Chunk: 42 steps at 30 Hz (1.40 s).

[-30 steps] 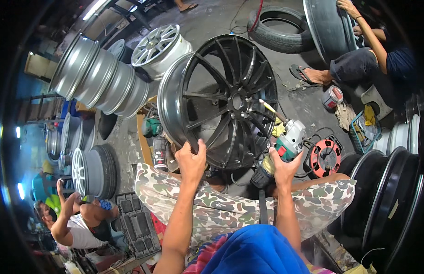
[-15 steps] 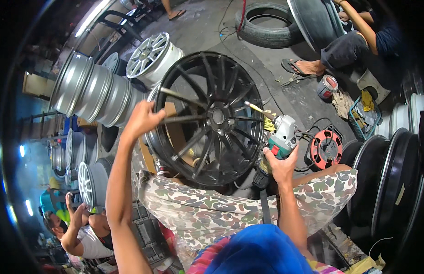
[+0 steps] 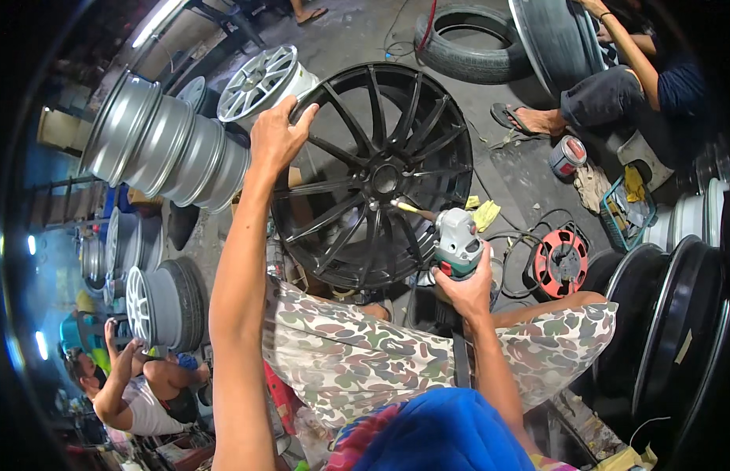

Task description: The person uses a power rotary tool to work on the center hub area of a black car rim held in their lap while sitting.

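A large black multi-spoke wheel (image 3: 385,179) stands in front of me above my camouflage-clad legs. My left hand (image 3: 278,137) grips its upper-left rim, arm stretched forward. Held in my right hand (image 3: 468,284), at the wheel's lower right, is a grey and green power tool (image 3: 457,239) with a long slim attachment; the attachment's pale tip points toward spokes just below the hub, though I cannot tell if it touches them. A crumpled yellow cloth (image 3: 485,213) lies behind the tool.
Silver rims (image 3: 125,133) are stacked left, black rims (image 3: 655,330) right. Nearby are a loose tyre (image 3: 471,67), orange cable reel (image 3: 559,263), can (image 3: 567,157) and basket (image 3: 628,204). One co-worker (image 3: 145,392) sits lower left; another's leg (image 3: 600,98) is upper right.
My left hand has moved up to the upper-left rim, and the wheel has shifted and turned. My right hand has brought the tool leftward, its tip now before the lower spokes.
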Each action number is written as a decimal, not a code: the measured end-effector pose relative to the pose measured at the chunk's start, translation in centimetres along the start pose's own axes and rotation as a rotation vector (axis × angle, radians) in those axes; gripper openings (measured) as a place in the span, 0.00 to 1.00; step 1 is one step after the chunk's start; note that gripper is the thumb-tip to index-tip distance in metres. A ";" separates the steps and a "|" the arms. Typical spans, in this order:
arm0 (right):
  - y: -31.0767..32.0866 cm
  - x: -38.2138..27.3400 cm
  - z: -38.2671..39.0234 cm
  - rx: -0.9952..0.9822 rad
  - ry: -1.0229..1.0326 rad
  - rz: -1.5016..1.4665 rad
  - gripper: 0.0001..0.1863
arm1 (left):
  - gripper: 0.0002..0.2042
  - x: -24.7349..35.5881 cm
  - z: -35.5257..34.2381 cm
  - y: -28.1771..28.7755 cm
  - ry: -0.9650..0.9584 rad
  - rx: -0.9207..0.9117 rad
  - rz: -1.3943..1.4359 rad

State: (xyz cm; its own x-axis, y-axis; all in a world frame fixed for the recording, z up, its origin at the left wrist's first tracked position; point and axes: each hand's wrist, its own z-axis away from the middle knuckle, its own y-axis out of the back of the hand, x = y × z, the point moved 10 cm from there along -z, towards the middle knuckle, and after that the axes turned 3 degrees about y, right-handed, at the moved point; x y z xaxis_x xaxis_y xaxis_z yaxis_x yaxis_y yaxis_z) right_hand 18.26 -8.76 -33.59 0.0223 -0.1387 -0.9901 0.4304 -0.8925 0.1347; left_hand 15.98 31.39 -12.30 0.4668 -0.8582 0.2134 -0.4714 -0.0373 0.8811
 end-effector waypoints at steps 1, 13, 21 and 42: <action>-0.4 -0.2 -0.1 -0.027 0.009 0.008 0.45 | 0.22 0.1 0.1 0.0 0.003 -0.004 0.002; -3.9 -1.0 -0.5 -0.086 0.102 0.168 0.49 | 0.21 2.1 1.3 0.8 -0.027 0.029 0.080; -5.4 -0.9 -0.3 -0.094 0.114 0.099 0.46 | 0.21 2.0 1.6 0.9 0.005 0.023 0.095; -4.8 -1.1 -0.2 -0.096 0.109 0.186 0.49 | 0.20 0.8 2.5 1.5 0.013 0.039 0.095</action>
State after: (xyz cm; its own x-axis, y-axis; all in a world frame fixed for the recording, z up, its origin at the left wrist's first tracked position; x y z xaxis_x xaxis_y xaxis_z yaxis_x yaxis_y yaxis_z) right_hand 16.34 -4.21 -33.20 0.2044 -0.2447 -0.9478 0.4938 -0.8103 0.3156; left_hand 13.78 29.31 -11.90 0.4280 -0.8522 0.3010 -0.5426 0.0240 0.8396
